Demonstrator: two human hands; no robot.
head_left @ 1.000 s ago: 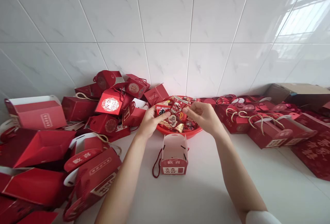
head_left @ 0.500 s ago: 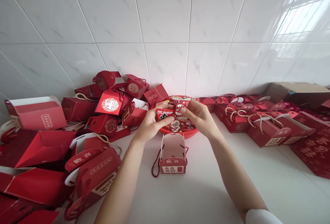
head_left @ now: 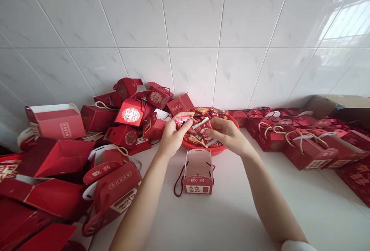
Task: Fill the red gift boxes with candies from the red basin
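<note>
My left hand (head_left: 172,132) is closed on a red candy packet (head_left: 184,121) with dark and white print. Between the fingers of my right hand (head_left: 229,134) is another red packet (head_left: 202,128), patterned in white and tilted. Both hands are over a red basin (head_left: 221,149) that holds many small wrapped sweets (head_left: 219,117). In front of the basin, on the white surface, an open red gift box (head_left: 197,183) with a twisted red cord stands upright. Its end panel carries gold and white characters. What lies at the bottom of the box is hard to make out.
Many red gift boxes (head_left: 110,189) lie heaped along the left. At right stand rows of red boxes (head_left: 308,153) with rope handles. A brown cardboard box (head_left: 341,101) is at the back right, against the white tiled wall (head_left: 193,70).
My view has shifted left, so everything appears further right. The packet in my right hand is now tilted and lower, and my hands are slightly further apart, showing more of the basin.
</note>
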